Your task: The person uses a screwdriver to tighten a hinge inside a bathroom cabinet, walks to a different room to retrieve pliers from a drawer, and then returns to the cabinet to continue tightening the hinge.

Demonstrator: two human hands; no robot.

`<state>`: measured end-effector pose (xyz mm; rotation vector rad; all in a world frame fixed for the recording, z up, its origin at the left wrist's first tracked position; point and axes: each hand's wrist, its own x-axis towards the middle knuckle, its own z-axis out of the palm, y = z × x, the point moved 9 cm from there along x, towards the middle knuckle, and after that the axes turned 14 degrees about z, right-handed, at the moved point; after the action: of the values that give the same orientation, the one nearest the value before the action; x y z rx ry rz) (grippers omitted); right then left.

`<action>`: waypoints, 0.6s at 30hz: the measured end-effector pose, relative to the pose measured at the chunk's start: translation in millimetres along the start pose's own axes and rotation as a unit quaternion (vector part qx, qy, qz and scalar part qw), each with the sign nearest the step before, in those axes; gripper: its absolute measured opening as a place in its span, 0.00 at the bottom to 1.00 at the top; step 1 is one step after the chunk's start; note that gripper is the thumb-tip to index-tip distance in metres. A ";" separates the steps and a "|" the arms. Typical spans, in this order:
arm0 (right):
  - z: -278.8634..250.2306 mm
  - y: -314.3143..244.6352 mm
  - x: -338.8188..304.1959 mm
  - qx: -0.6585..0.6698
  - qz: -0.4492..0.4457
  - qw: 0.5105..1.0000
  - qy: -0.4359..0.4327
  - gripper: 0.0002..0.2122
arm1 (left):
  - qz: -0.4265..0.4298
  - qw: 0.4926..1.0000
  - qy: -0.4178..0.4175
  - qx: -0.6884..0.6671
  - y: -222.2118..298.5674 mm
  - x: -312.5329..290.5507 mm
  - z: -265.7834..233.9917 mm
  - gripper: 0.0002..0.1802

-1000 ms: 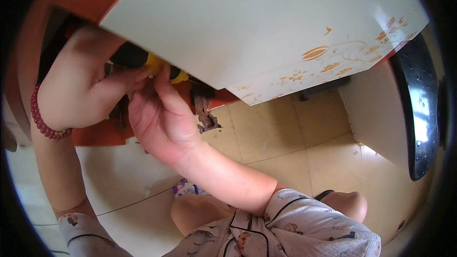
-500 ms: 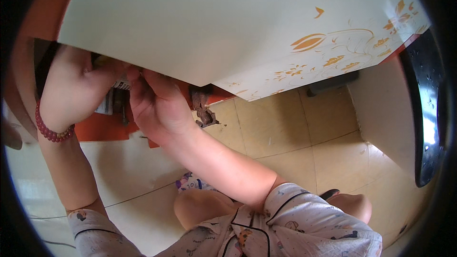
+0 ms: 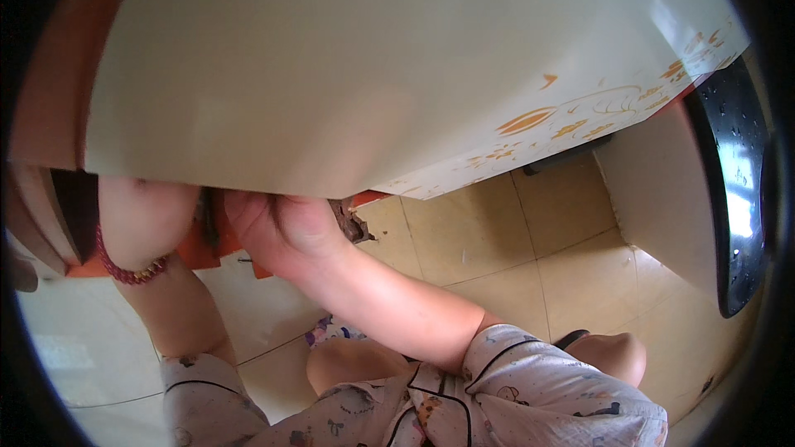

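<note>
A large white panel point(image 3: 273, 99) with an orange floral pattern spans the upper part of the view. My left hand point(image 3: 147, 219), with a red beaded bracelet point(image 3: 132, 271) at its wrist, reaches in under the panel's lower edge. Beside it, my right hand point(image 3: 286, 228) goes under the same edge, palm side partly showing. The fingers of both hands are hidden behind the panel, so whatever they touch or hold is out of sight. An orange-red board point(image 3: 203, 258) shows below and between the hands. Ragged brown material point(image 3: 352, 222) sticks out just right of my right wrist.
Yellowish floor tiles point(image 3: 472, 240) spread to the right, with paler tiles at the left. A pale side wall point(image 3: 662, 199) and a glossy black curved surface with water drops point(image 3: 745, 182) stand at far right. My bent knees point(image 3: 356, 360) are close below the panel.
The panel's lower edge sits lower in view and covers more of both hands. My left forearm appears further right. The printed item glimpsed between the hands is now hidden.
</note>
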<state>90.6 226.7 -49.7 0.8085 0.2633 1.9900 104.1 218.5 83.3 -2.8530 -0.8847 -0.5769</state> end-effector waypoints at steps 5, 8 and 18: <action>1.1 -7.2 2.6 0.024 0.008 1.000 -0.012 0.14 | -0.071 0.996 0.039 -0.022 -9.8 5.2 6.6 0.10; -2.3 -14.3 1.9 0.022 0.001 1.000 0.020 0.09 | -0.040 0.986 0.137 -0.090 -18.2 5.7 8.1 0.16; 5.3 -17.6 1.6 -0.132 -0.018 0.991 -0.024 0.06 | 0.185 0.628 0.025 -0.756 -16.6 20.6 38.1 0.20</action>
<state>105.6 236.7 -53.4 0.6755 -0.0145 1.9190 122.8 250.7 55.7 -3.9420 0.7890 -2.0599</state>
